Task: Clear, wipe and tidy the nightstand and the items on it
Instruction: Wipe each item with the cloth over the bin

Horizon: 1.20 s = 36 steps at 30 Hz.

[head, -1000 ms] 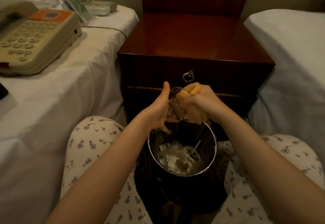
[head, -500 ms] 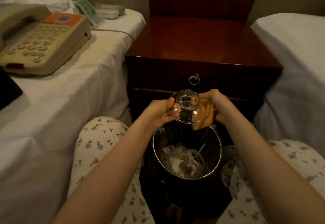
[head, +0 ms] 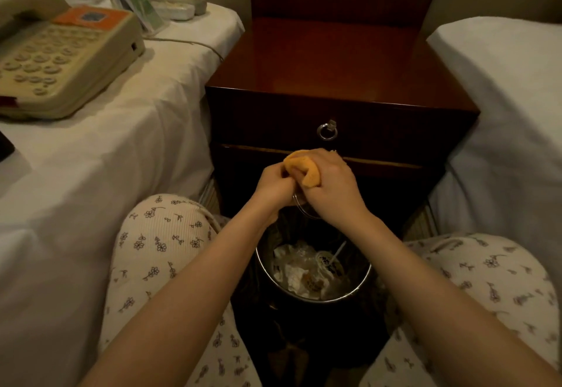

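Hotel-style bedroom, dim warm light, padded wall panels behind. Left: bed (head: pixel 106 158) with white sheet, carrying a beige push-button telephone (head: pixel 60 61) with handset on its cradle and an orange card (head: pixel 91 17) on its upper face. Behind the telephone, near the bed's far corner: a green packet (head: pixel 140 6) and two pale oblong items (head: pixel 179 11), too blurred to identify. A thin cord (head: pixel 188 43) runs across the sheet toward the nightstand. Lower left: knee (head: pixel 164 234) in cream flower-print trousers. Centre: nightstand (head: pixel 334 61), dark red polished wood, standing between the two beds; one drawer front with a metal ring pull (head: pixel 327 131). In front of the drawer, above the bin: left hand (head: pixel 275 184), fingers curled round a clear glass (head: pixel 299 207), of which only a curved edge shows below the knuckles. Orange cloth (head: pixel 304 167), bunched, pressed against the glass between both hands. Right hand (head: pixel 331 183), fingers closed over the cloth, touching the left hand. Below the hands, on the floor between the knees: round dark bin (head: pixel 362 286) with a metal rim, holding crumpled paper (head: pixel 299 274) and plastic wrapping. Lower right: second knee (head: pixel 486 268), same trousers. Right: second bed (head: pixel 501 97), white cover.
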Each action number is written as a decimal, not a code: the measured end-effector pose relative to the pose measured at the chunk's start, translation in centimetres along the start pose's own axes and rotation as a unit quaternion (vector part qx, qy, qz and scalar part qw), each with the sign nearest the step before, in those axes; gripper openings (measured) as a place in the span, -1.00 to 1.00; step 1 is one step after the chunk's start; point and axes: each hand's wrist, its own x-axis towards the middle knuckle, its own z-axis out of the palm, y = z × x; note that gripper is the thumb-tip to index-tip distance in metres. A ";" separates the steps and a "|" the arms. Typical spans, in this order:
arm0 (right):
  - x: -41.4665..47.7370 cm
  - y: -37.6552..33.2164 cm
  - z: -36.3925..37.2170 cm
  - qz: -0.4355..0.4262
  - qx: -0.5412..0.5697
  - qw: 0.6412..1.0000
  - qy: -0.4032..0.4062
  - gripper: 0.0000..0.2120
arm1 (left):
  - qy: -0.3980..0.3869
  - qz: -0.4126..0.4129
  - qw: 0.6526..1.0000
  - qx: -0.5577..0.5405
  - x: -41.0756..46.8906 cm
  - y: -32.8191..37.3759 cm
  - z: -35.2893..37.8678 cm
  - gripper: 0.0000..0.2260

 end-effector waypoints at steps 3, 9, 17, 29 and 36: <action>0.2 0.6 -0.2 0.029 -0.029 0.999 0.035 -0.69 | -0.008 0.021 1.000 0.008 -0.1 -0.1 0.4 -0.80; 1.2 1.2 -1.3 0.226 0.090 0.964 0.113 -0.88 | -0.017 0.043 0.999 -0.027 -0.4 -0.3 0.2 -0.87; 0.5 2.0 0.3 0.450 0.359 0.801 0.166 -0.91 | 0.033 -0.014 0.986 -0.163 0.1 0.3 -0.9 -0.90; -3.2 0.2 4.5 0.380 0.207 0.897 0.093 -0.73 | 0.082 -0.086 0.970 -0.211 0.9 -1.2 -0.4 -0.87; -3.5 -0.9 4.2 0.151 0.062 0.987 -0.002 -0.56 | 0.104 -0.071 0.982 -0.144 1.1 -2.2 -0.2 -0.83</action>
